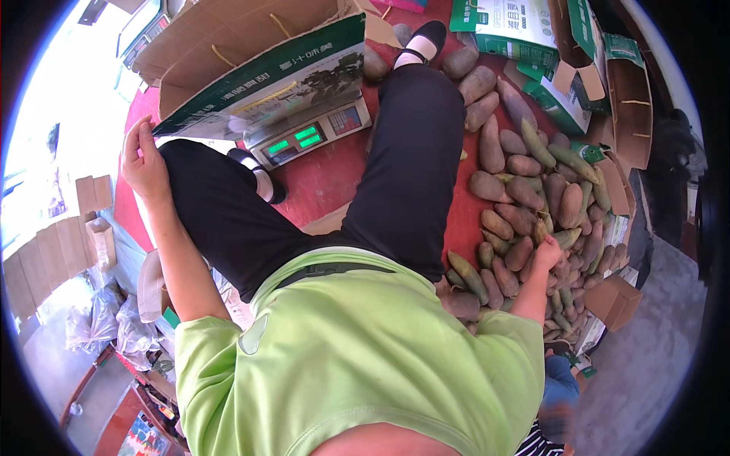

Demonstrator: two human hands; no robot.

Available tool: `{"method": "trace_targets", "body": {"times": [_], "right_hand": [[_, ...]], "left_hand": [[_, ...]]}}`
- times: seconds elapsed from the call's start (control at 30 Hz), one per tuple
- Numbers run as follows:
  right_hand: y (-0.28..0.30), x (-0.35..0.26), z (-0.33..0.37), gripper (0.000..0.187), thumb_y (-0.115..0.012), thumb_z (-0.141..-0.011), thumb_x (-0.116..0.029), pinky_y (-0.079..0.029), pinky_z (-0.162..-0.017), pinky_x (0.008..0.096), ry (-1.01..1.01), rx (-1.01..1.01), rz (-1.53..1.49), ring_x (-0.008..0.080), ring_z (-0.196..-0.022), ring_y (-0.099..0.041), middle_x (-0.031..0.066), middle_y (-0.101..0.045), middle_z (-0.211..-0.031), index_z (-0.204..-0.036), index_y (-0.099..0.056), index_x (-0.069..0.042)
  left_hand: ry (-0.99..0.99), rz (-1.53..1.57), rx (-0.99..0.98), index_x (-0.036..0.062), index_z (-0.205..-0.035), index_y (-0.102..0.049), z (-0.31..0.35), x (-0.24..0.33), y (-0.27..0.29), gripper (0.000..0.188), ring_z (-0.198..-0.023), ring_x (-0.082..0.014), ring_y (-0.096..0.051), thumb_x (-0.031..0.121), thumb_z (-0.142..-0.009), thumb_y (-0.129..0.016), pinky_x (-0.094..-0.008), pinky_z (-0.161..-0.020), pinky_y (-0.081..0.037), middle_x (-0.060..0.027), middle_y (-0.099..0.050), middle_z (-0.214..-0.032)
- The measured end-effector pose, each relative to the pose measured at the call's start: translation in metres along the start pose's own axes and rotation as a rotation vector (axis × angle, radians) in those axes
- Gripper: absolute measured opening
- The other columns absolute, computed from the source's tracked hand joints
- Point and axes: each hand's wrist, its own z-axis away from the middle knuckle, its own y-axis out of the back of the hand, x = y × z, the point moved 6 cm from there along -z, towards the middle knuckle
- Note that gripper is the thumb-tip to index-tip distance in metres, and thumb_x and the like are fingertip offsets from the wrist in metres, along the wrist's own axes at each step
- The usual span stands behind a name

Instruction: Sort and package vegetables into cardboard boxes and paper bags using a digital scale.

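My left hand (144,166) is at the near left corner of a large green and white cardboard carton (293,87), its fingers closed at the carton's edge. The carton sits open and tilted on a digital scale (308,137) with lit green displays. To the right, my right hand (546,252) reaches into a heap of long reddish-brown and green root vegetables that look like radishes (525,190). Its fingers are curled around a radish (541,230), partly hidden by the hand.
More open green and white cartons (517,23) stand at the far right. The red surface (327,178) lies beneath my legs. Flattened cardboard (49,254) and plastic bags (95,319) are at the left. Another person's blue clothing (559,380) shows at the lower right.
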Motion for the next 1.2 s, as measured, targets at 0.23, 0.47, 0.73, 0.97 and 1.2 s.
{"method": "trace_targets", "body": {"times": [0.23,0.47,0.73,0.97,1.2], "right_hand": [[0.007,0.022,0.023,0.022,-0.056,-0.076,0.006,-0.048,-0.064,0.0258,-0.225,0.018,-0.531,0.0131,-0.070,-0.059,0.0042,-0.064,-0.078,-0.093,-0.068,0.000],[0.033,-0.004,0.020,0.024,-0.052,-0.082,0.008,-0.047,-0.064,0.0222,-0.224,0.054,-0.802,0.0122,-0.074,-0.058,0.0064,-0.063,-0.088,-0.102,-0.064,0.003],[0.077,-0.152,0.028,0.024,-0.053,-0.089,-0.001,-0.047,-0.068,0.0233,-0.105,-0.097,-0.999,0.0149,-0.084,-0.061,0.0069,-0.063,-0.096,-0.112,-0.059,0.000],[0.152,-0.399,0.071,0.020,-0.051,-0.089,0.001,-0.044,-0.075,0.0260,0.541,-0.288,-1.225,0.0151,-0.089,-0.056,0.0092,-0.060,-0.099,-0.107,-0.057,0.004],[0.216,-0.577,0.137,0.019,-0.053,-0.088,0.001,-0.047,-0.084,0.0304,0.889,-0.500,-1.462,0.0227,-0.095,-0.061,0.0136,-0.062,-0.099,-0.106,-0.058,0.007]], "left_hand": [[-0.071,-0.010,-0.021,0.0016,-0.094,-0.068,0.001,0.016,0.006,0.014,-0.082,-0.0141,-0.062,0.012,-0.090,-0.060,-0.0255,-0.074,-0.047,-0.0061,-0.066,-0.087],[-0.072,0.035,-0.055,-0.0030,-0.084,-0.065,0.002,0.024,0.011,0.014,-0.072,-0.0150,-0.058,0.010,-0.086,-0.064,-0.0249,-0.068,-0.045,-0.0072,-0.062,-0.078],[-0.134,0.016,-0.134,-0.0036,-0.081,-0.063,0.001,0.026,0.013,0.012,-0.073,-0.0150,-0.057,0.008,-0.085,-0.063,-0.0248,-0.068,-0.044,-0.0076,-0.061,-0.077],[-0.152,0.024,-0.142,0.0008,-0.075,-0.063,0.002,0.028,0.016,0.008,-0.071,-0.0244,-0.056,0.007,-0.079,-0.066,-0.0324,-0.067,-0.043,-0.0081,-0.060,-0.074],[-0.158,0.048,-0.158,0.0010,-0.075,-0.063,0.000,0.030,0.016,0.008,-0.071,-0.0249,-0.056,0.008,-0.079,-0.066,-0.0332,-0.067,-0.043,-0.0084,-0.060,-0.075]]}}
